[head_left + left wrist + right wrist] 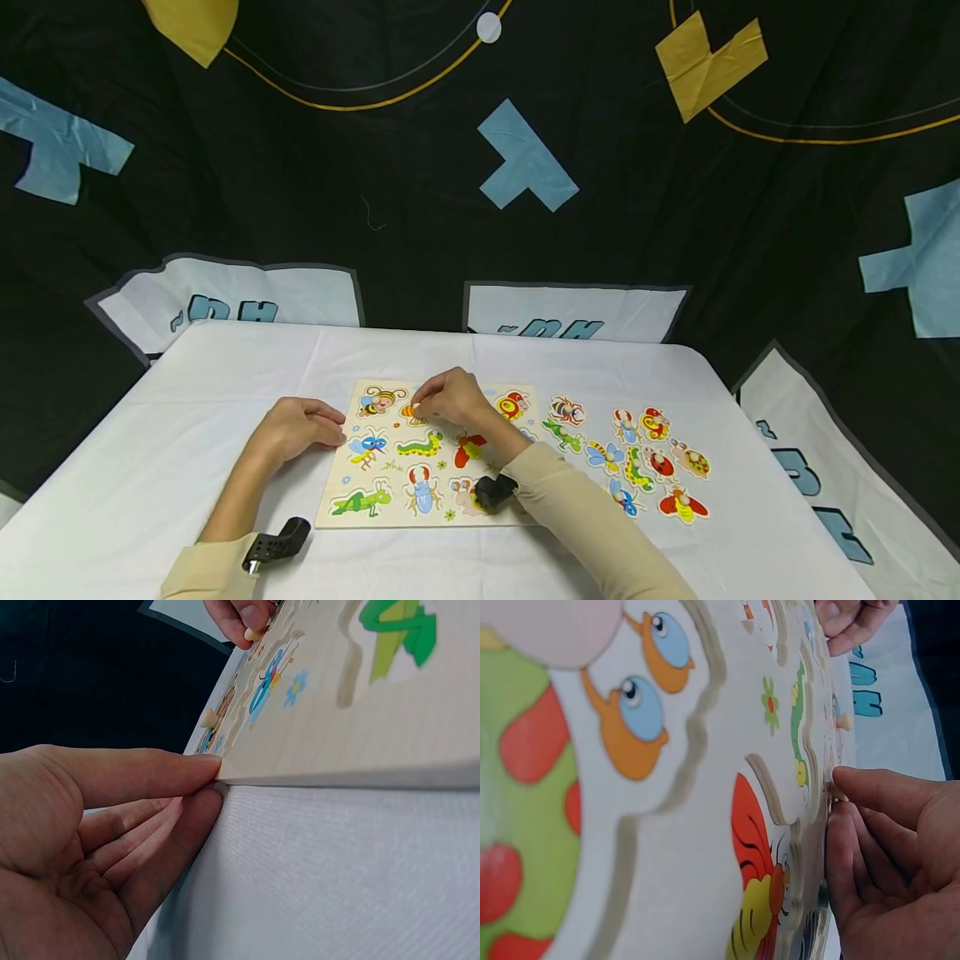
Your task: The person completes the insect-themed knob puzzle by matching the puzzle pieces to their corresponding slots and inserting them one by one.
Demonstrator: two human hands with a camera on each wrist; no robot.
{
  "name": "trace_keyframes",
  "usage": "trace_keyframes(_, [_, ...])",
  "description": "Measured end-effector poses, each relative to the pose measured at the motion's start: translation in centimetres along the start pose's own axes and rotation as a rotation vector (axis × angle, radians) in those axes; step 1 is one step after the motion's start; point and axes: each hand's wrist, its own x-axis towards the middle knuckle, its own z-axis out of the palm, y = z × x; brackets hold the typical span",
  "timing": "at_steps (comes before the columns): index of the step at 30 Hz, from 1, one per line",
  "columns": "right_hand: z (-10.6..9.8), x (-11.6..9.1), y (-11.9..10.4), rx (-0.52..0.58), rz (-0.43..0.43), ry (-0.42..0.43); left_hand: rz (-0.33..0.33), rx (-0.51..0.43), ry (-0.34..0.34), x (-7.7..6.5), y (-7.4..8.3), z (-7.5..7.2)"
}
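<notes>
A wooden insect puzzle board (397,517) lies flat on the table. My left hand (294,429) pinches its left edge; in the left wrist view, the fingertips (206,769) meet at the board's corner. Over the top row, my right hand (453,396) pinches the wooden knob (253,634) of an orange puzzle piece (411,414), whose shape is mostly hidden by the fingers. Left of that hand, a bee piece (377,402) with a knob sits in the board. The green caterpillar picture (420,444) and red-winged insect picture (757,885) show in their recesses.
Loose knobbed insect pieces lie in a group right of the board, among them a spider (566,410), a grasshopper (562,435), a ladybug (660,463) and a red-winged insect (682,505). White cloth (225,375) covers the table, and a black curtain (375,183) hangs behind.
</notes>
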Motion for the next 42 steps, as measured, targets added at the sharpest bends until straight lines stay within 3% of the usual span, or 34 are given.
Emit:
trace_keyframes(10, [-0.3,-0.3,-0.1,0.007,0.013,-0.017,-0.008,-0.020,-0.006,-0.1,-0.1,-0.1])
trace_keyframes(22, [-1.5,-1.2,-0.2,0.095,0.067,-0.007,0.005,-0.021,-0.004,-0.1,-0.1,0.0])
trace_keyframes(42, [-5.4,-2.8,-0.4,-0.066,-0.004,0.015,0.020,-0.012,-0.001,0.0,0.0,-0.2])
